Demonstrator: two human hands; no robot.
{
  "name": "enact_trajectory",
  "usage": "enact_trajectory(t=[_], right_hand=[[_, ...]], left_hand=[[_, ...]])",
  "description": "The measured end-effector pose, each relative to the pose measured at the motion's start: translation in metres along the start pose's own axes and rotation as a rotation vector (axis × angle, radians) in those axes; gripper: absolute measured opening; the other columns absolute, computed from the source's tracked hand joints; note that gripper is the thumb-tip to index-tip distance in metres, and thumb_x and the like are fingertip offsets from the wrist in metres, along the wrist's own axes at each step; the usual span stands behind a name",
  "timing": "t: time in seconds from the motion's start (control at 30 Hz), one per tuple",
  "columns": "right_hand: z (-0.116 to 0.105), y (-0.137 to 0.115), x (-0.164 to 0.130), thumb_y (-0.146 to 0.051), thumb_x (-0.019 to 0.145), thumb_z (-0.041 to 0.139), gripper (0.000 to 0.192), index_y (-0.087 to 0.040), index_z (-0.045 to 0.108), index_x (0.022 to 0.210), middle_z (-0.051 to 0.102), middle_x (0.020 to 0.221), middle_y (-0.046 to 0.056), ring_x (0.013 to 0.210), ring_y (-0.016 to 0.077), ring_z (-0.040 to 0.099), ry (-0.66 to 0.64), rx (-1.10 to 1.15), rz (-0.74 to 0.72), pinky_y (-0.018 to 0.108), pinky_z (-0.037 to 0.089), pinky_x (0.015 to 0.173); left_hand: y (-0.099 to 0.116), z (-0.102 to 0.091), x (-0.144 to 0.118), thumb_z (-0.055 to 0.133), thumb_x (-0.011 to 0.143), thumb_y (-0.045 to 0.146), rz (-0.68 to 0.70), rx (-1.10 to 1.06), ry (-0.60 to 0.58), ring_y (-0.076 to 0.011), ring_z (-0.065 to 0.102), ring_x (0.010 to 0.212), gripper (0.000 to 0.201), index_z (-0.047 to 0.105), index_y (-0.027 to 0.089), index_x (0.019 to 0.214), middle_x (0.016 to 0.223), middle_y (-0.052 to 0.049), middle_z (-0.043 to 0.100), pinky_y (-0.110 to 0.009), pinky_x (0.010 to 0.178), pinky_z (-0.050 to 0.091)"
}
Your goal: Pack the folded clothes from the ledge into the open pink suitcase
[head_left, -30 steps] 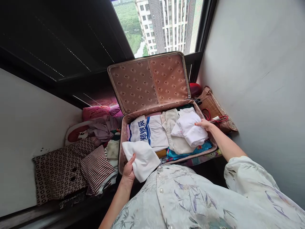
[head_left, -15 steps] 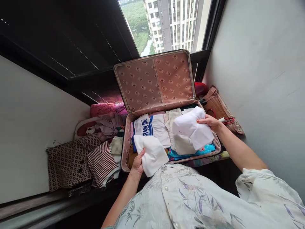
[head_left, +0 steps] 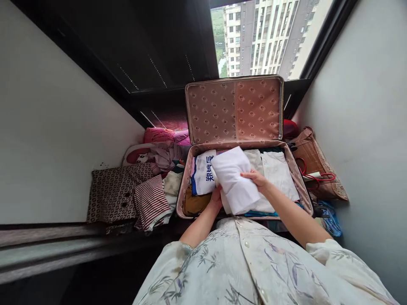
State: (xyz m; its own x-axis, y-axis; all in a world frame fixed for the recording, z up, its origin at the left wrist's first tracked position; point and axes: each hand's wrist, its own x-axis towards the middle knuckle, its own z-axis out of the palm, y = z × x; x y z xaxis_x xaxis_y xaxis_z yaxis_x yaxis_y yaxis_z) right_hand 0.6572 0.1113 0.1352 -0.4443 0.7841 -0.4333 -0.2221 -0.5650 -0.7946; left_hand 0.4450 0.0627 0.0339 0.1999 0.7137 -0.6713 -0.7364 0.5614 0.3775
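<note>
Over the open suitcase (head_left: 211, 112) I hold two folded white garments together, one lying on the other. My right hand (head_left: 257, 178) is closed on the right edge of the upper white garment (head_left: 233, 173). My left hand (head_left: 216, 198) grips the left side of the lower white garment (head_left: 225, 202), its fingers partly hidden beneath the cloth. Below them in the suitcase are a white shirt with blue lettering (head_left: 202, 171), a brown cloth (head_left: 195, 203), pale folded clothes (head_left: 280, 173) and a strip of bright blue cloth (head_left: 260, 214).
Left of the suitcase lie a red-striped garment (head_left: 152, 201), a dark patterned bag (head_left: 117, 192) and a mauve cloth (head_left: 167, 156). A brown bag (head_left: 313, 154) with a red cord (head_left: 327, 177) leans by the right wall. Behind the lid is a window (head_left: 263, 38).
My hands have come together over the suitcase, bringing the two white garments one onto the other. The view has shifted, so the suitcase appears further right.
</note>
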Motion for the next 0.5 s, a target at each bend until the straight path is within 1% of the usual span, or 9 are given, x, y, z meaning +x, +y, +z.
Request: enact_trajectory(t=[0.07, 0.13, 0.2, 0.23, 0.27, 0.33, 0.37, 0.43, 0.5], right_hand=[[0.009, 0.035, 0.017, -0.03, 0.05, 0.094, 0.059, -0.024, 0.072, 0.104, 0.08, 0.102, 0.007, 0.09, 0.0254, 0.075, 0.015, -0.063, 0.138, 0.033, 0.062, 0.076], [0.011, 0.059, 0.026, -0.026, 0.049, 0.093, 0.07, -0.026, 0.069, 0.115, 0.078, 0.111, 0.006, 0.099, 0.0253, 0.074, -0.014, -0.117, 0.192, 0.033, 0.062, 0.081], [0.009, 0.074, 0.031, -0.028, 0.051, 0.091, 0.081, -0.029, 0.064, 0.127, 0.075, 0.119, 0.004, 0.103, 0.0248, 0.073, -0.043, -0.153, 0.177, 0.033, 0.062, 0.082], [0.007, 0.078, 0.033, -0.03, 0.053, 0.09, 0.084, -0.031, 0.061, 0.131, 0.074, 0.122, 0.004, 0.105, 0.0246, 0.072, -0.048, -0.177, 0.158, 0.033, 0.061, 0.083], [0.006, 0.08, 0.035, -0.032, 0.054, 0.089, 0.085, -0.031, 0.06, 0.134, 0.072, 0.125, 0.004, 0.106, 0.0246, 0.071, -0.043, -0.215, 0.135, 0.034, 0.061, 0.084], [0.0, 0.082, 0.04, -0.035, 0.059, 0.087, 0.08, -0.029, 0.061, 0.134, 0.07, 0.127, 0.006, 0.108, 0.0254, 0.069, 0.003, -0.353, 0.08, 0.035, 0.059, 0.088], [-0.006, 0.081, 0.043, -0.038, 0.063, 0.085, 0.074, -0.027, 0.063, 0.132, 0.071, 0.126, 0.007, 0.108, 0.0261, 0.068, 0.045, -0.451, 0.057, 0.037, 0.058, 0.091], [-0.025, 0.076, 0.044, -0.043, 0.074, 0.077, 0.062, -0.023, 0.064, 0.131, 0.071, 0.122, 0.01, 0.108, 0.0273, 0.067, 0.193, -0.676, 0.012, 0.041, 0.055, 0.097], [-0.055, 0.069, 0.038, -0.044, 0.084, 0.065, 0.057, -0.02, 0.061, 0.136, 0.068, 0.128, 0.014, 0.114, 0.0299, 0.064, 0.454, -0.896, -0.035, 0.046, 0.05, 0.104]], left_hand=[[0.0, -0.01, 0.001, 0.039, 0.106, 0.041, 0.0, -0.039, -0.059, -0.0311, 0.073, 0.113, 0.046, 0.068, 0.008, 0.122, 0.11, -0.021, 0.077, -0.048, 0.104, 0.054], [0.002, -0.024, -0.001, 0.046, 0.101, 0.051, -0.023, -0.08, -0.14, -0.0341, 0.071, 0.117, 0.054, 0.068, 0.006, 0.122, 0.115, -0.026, 0.075, -0.05, 0.107, 0.052], [0.003, -0.037, -0.005, 0.052, 0.096, 0.058, -0.016, -0.122, -0.184, -0.0364, 0.068, 0.121, 0.062, 0.068, 0.005, 0.125, 0.119, -0.028, 0.073, -0.052, 0.11, 0.051], [0.003, -0.042, -0.006, 0.054, 0.094, 0.062, 0.003, -0.139, -0.181, -0.037, 0.067, 0.123, 0.066, 0.067, 0.006, 0.126, 0.121, -0.027, 0.073, -0.052, 0.111, 0.05], [0.004, -0.047, -0.007, 0.054, 0.092, 0.066, 0.031, -0.155, -0.167, -0.0373, 0.067, 0.124, 0.069, 0.067, 0.008, 0.128, 0.122, -0.025, 0.073, -0.053, 0.112, 0.049], [0.005, -0.054, -0.006, 0.056, 0.091, 0.07, 0.08, -0.175, -0.128, -0.037, 0.066, 0.125, 0.071, 0.066, 0.012, 0.131, 0.122, -0.022, 0.074, -0.053, 0.113, 0.049], [0.007, -0.057, -0.004, 0.058, 0.091, 0.068, 0.088, -0.176, -0.101, -0.0365, 0.067, 0.125, 0.069, 0.066, 0.013, 0.132, 0.121, -0.02, 0.075, -0.052, 0.113, 0.049], [0.009, -0.065, 0.0, 0.065, 0.093, 0.051, 0.061, -0.167, -0.049, -0.0351, 0.069, 0.122, 0.055, 0.065, 0.012, 0.131, 0.116, -0.019, 0.077, -0.051, 0.114, 0.049], [0.011, -0.073, 0.007, 0.067, 0.092, 0.028, -0.016, -0.15, -0.041, -0.0329, 0.073, 0.115, 0.041, 0.065, 0.01, 0.129, 0.106, -0.016, 0.079, -0.049, 0.114, 0.048]])
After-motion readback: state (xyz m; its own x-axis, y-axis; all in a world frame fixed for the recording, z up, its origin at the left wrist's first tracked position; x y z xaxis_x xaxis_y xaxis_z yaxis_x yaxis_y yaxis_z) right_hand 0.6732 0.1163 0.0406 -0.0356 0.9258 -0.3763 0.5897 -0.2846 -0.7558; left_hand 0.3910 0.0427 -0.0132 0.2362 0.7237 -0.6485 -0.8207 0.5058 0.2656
